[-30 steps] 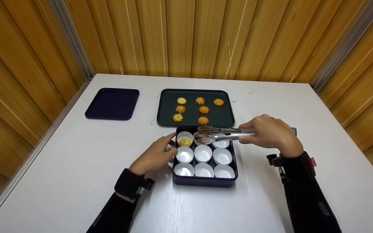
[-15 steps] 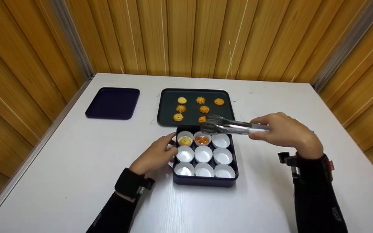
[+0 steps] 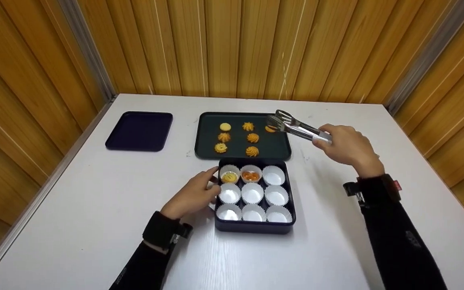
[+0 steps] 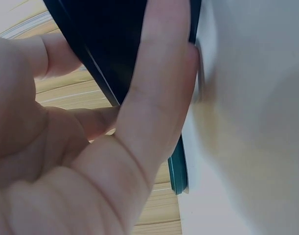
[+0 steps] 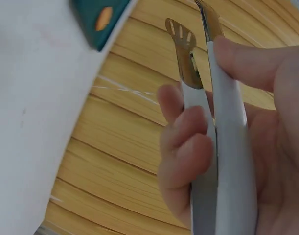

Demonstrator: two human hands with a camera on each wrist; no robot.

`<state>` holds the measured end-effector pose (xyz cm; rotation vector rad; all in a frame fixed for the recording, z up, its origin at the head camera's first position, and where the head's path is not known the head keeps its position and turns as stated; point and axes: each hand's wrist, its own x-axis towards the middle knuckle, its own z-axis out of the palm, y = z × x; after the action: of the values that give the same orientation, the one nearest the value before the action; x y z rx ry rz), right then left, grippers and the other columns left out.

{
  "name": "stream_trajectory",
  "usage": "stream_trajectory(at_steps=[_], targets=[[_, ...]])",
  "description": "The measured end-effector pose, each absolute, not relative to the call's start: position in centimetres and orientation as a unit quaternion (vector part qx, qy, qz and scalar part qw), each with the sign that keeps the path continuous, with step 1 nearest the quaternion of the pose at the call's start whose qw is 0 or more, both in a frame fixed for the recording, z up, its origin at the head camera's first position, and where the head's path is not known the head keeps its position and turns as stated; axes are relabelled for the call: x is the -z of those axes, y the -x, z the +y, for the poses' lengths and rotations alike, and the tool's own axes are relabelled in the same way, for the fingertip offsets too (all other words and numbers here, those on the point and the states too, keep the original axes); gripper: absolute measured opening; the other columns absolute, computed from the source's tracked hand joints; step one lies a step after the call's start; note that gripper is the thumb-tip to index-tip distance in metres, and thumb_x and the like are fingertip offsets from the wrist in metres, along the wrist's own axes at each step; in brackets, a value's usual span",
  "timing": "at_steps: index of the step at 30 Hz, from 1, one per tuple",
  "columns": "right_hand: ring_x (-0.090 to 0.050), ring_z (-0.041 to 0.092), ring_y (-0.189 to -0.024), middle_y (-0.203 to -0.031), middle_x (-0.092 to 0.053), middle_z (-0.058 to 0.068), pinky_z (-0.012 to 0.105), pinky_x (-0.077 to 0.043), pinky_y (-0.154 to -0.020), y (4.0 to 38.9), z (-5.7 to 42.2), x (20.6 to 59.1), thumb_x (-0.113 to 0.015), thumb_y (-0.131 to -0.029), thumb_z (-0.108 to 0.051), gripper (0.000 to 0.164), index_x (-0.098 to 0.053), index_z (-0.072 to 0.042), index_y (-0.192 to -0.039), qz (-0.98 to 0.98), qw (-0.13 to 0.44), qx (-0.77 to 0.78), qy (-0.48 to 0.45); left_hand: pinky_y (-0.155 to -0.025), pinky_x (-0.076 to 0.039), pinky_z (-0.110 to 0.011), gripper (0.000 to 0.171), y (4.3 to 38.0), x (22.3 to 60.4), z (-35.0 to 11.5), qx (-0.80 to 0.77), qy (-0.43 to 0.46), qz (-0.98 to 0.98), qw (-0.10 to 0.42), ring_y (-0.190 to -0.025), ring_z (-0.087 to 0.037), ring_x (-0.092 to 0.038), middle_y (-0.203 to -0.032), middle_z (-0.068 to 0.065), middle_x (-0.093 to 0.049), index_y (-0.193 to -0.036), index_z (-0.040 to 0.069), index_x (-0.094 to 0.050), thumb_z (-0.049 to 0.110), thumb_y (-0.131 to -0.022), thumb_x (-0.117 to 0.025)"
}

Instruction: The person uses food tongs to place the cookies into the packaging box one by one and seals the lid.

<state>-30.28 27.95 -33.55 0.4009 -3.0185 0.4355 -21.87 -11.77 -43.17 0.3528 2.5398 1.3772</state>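
Observation:
A dark blue square box holds white paper cups in three rows of three. One back-row cup contains a yellow cookie, and the one beside it an orange-topped cookie. My left hand rests against the box's left side, its fingers extended along the wall in the left wrist view. My right hand grips metal tongs by their pale handles. The tongs' tips, spread apart, hover by an orange cookie at the back right of the dark green tray and partly cover it.
Several other cookies, among them a swirled cookie and a pale round cookie, lie on the green tray behind the box. A dark purple square tray is at the back left. Wood-look panels enclose the white table.
The tongs have lifted out of the box and moved back and right over the green tray. The orange-topped cookie is now visible in its cup. My left hand has stayed at the box.

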Motion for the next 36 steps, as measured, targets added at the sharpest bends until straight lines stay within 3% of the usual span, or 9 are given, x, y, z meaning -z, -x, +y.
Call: stream_trajectory(at_steps=[3, 6, 10, 15, 25, 36], targets=[[-0.062, 0.043, -0.096, -0.116, -0.068, 0.029, 0.060, -0.051, -0.070, 32.3, 27.9, 34.3, -0.061, -0.104, -0.043, 0.054, -0.063, -0.004, -0.141, -0.986, 0.029, -0.118, -0.117, -0.094, -0.055, -0.043, 0.073, 21.9, 43.3, -11.8, -0.468, -0.122, 0.868, 0.110, -0.085, -0.018, -0.072, -0.149, -0.017, -0.056, -0.168, 0.008, -0.030, 0.021, -0.101, -0.055], [-0.065, 0.048, -0.103, -0.121, -0.067, 0.032, 0.064, -0.052, -0.076, 33.9, 27.6, 35.2, -0.059, -0.105, -0.044, 0.056, -0.062, -0.003, -0.142, -0.988, 0.017, -0.108, -0.106, -0.097, -0.054, -0.044, 0.072, 21.9, 43.2, -11.9, -0.466, -0.122, 0.870, 0.107, -0.085, -0.017, -0.071, -0.147, -0.016, -0.057, -0.168, 0.008, -0.030, 0.021, -0.101, -0.055], [-0.063, 0.052, -0.114, -0.132, -0.065, 0.033, 0.068, -0.050, -0.088, 35.2, 27.3, 36.0, -0.057, -0.105, -0.045, 0.060, -0.061, 0.001, -0.143, -0.989, -0.009, -0.108, -0.098, -0.092, -0.056, -0.040, 0.073, 21.8, 43.1, -11.8, -0.469, -0.122, 0.868, 0.112, -0.086, -0.015, -0.071, -0.146, -0.015, -0.057, -0.169, 0.009, -0.029, 0.022, -0.101, -0.054], [-0.061, 0.055, -0.119, -0.135, -0.064, 0.033, 0.069, -0.049, -0.092, 36.1, 27.0, 36.7, -0.058, -0.104, -0.045, 0.060, -0.062, 0.002, -0.142, -0.990, -0.017, -0.105, -0.095, -0.086, -0.058, -0.037, 0.072, 21.8, 43.1, -11.9, -0.471, -0.125, 0.866, 0.114, -0.087, -0.015, -0.071, -0.144, -0.015, -0.058, -0.169, 0.009, -0.029, 0.021, -0.102, -0.054], [-0.064, 0.053, -0.109, -0.123, -0.068, 0.032, 0.068, -0.051, -0.085, 36.7, 26.5, 37.4, -0.061, -0.103, -0.040, 0.050, -0.068, 0.001, -0.130, -0.991, 0.000, -0.090, -0.101, -0.088, -0.058, -0.038, 0.072, 21.7, 43.1, -11.9, -0.474, -0.122, 0.865, 0.113, -0.087, -0.015, -0.071, -0.147, -0.015, -0.056, -0.169, 0.010, -0.029, 0.022, -0.102, -0.054], [-0.061, 0.040, -0.096, -0.117, -0.069, 0.026, 0.059, -0.052, -0.079, 36.5, 26.8, 36.0, -0.063, -0.102, -0.040, 0.053, -0.069, -0.001, -0.138, -0.992, -0.033, -0.072, -0.097, -0.093, -0.056, -0.042, 0.073, 21.8, 43.2, -11.9, -0.467, -0.121, 0.869, 0.111, -0.087, -0.014, -0.071, -0.148, -0.016, -0.056, -0.169, 0.010, -0.029, 0.022, -0.102, -0.054]])
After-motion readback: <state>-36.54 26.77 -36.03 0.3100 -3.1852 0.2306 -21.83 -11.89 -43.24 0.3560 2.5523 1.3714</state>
